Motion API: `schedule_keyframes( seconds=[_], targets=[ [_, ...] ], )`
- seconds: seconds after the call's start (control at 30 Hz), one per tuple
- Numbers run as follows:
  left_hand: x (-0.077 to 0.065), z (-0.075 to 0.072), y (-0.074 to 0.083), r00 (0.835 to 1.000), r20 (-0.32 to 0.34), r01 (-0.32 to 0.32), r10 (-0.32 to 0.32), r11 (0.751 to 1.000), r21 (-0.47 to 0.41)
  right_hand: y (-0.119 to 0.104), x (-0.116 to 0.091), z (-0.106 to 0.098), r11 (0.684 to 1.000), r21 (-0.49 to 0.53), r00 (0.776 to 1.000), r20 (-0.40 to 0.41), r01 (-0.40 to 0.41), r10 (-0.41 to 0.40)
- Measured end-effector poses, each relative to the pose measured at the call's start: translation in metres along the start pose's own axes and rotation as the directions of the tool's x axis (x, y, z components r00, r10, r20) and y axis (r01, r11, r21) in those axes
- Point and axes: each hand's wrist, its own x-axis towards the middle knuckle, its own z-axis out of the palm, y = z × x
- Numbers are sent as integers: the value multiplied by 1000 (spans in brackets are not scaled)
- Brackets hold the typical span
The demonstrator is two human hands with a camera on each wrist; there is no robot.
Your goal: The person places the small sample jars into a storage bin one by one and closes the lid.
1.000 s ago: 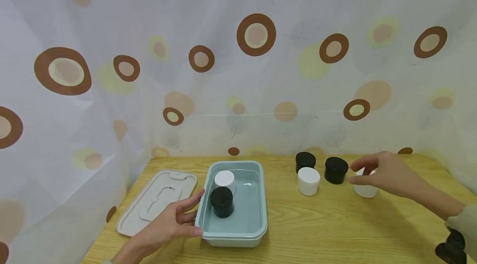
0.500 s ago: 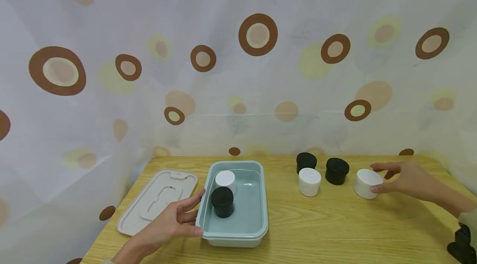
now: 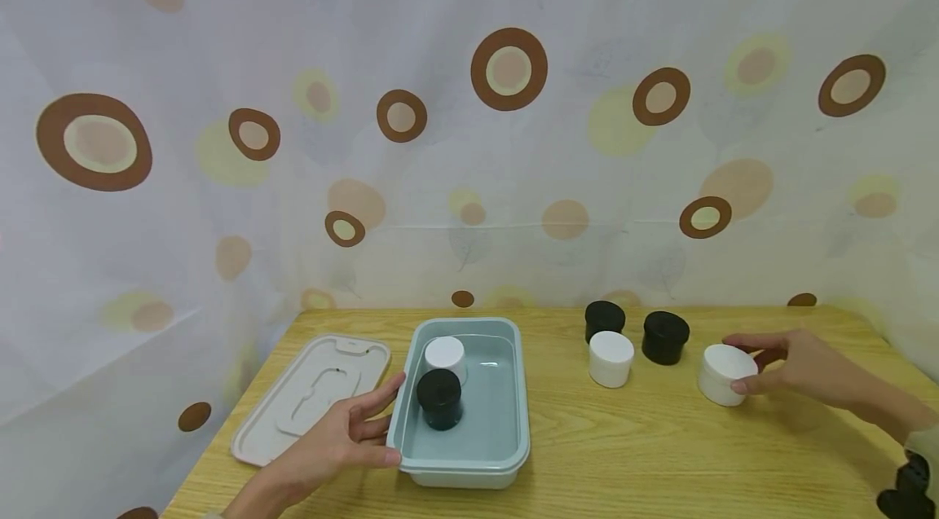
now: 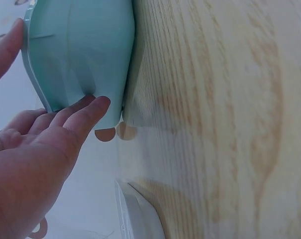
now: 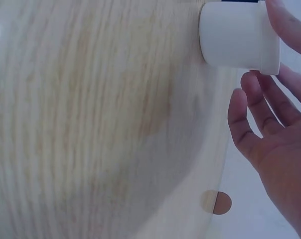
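Note:
My right hand [image 3: 810,370] grips a white lidded jar [image 3: 719,382] at the right of the table, thumb at the near side and fingers behind. In the right wrist view, the thumb and fingertips meet the rim of the jar's lid [image 5: 270,40]. My left hand [image 3: 330,442] rests against the left side of a pale blue-green plastic box [image 3: 469,466]. Its thumb touches the rim near the front corner, and in the left wrist view its fingers [image 4: 85,119] lie extended along the outer wall. Inside the box stand a white jar [image 3: 445,354] and a black jar [image 3: 440,401].
A pale flat lid [image 3: 253,429] lies left of the box. Right of it stand a white jar [image 3: 610,360] and two black jars, one behind it [image 3: 605,317] and one beside it [image 3: 665,338]. A patterned curtain [image 3: 506,177] hangs behind the wooden table [image 3: 587,454].
My right hand first drew back from over the rightmost white jar to its right side, then closed in on it; the jar has shifted slightly toward me. My left hand stays at the box.

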Motion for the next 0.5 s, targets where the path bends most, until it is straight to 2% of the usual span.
schedule_keyframes(
  seconds=[0.3,0.5],
  targets=[
    [-1,2,2,1000,14,-19,19,1000,13,1,-14,6,998,58,1000,6,10,-10],
    [-2,2,1,1000,7,-16,16,1000,15,0,-13,7,997,78,999,20,24,-25]
  ],
)
